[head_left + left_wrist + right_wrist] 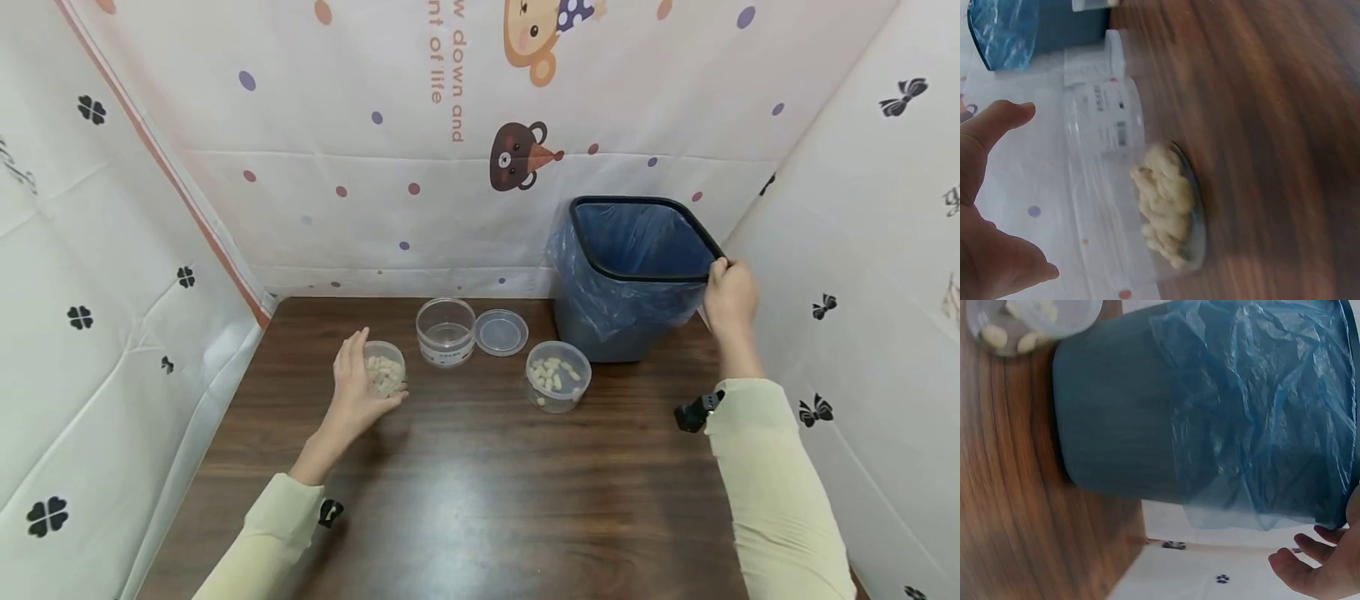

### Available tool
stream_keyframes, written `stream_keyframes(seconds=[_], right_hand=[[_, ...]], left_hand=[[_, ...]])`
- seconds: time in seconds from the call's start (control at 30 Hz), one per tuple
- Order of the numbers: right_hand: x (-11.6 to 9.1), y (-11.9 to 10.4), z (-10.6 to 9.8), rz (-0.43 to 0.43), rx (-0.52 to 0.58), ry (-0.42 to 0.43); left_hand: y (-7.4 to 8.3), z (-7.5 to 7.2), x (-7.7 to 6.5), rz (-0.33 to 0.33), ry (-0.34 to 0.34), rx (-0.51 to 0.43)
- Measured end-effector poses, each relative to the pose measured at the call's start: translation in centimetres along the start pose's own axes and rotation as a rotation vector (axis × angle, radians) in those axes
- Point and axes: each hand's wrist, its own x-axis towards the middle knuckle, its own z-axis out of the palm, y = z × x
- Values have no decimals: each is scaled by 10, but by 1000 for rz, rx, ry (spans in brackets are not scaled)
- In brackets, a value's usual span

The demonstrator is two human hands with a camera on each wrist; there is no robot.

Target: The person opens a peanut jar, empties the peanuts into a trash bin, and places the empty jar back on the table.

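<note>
My left hand (358, 392) is beside a small clear tub (386, 371) of pale, stubby pieces, thumb and fingers spread. In the left wrist view, the thumb and fingers stand apart from the tub, whose pale pieces (1165, 206) show through its blurred wall. My right hand (731, 296) grips the black rim of a blue-grey trash bin (611, 337) at its right corner. A blue plastic liner (1260, 406) hangs over the bin's upper part. Beside the bin stands another clear tub (557, 392) with similar pale pieces.
A clear jar (446, 342) with a printed label and a round translucent lid (502, 332) sit at the back of the brown wooden table (450, 467). Printed white sheeting (442, 225) rises behind the table and along both sides.
</note>
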Motion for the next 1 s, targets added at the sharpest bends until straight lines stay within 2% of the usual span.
stream_keyframes(seconds=[0.17, 0.3, 0.47, 0.67, 0.77, 1.0], right_hand=[[2, -4, -9, -17, -44, -35], [-5, -11, -9, -65, -46, 25], [-29, -22, 3, -200, -60, 132], [-62, -38, 21, -343, -4, 221], [-76, -46, 29, -425, 37, 241], [-106, -66, 45, -567, 96, 221]], left_hand=[[-14, -4, -11, 28, 41, 38], [-20, -5, -17, 62, 73, 56], [-25, -5, -20, 54, 96, 70], [-27, -5, -24, 15, 77, 72], [-28, -5, -26, -2, 67, 63], [-32, -6, -27, -18, 58, 38]])
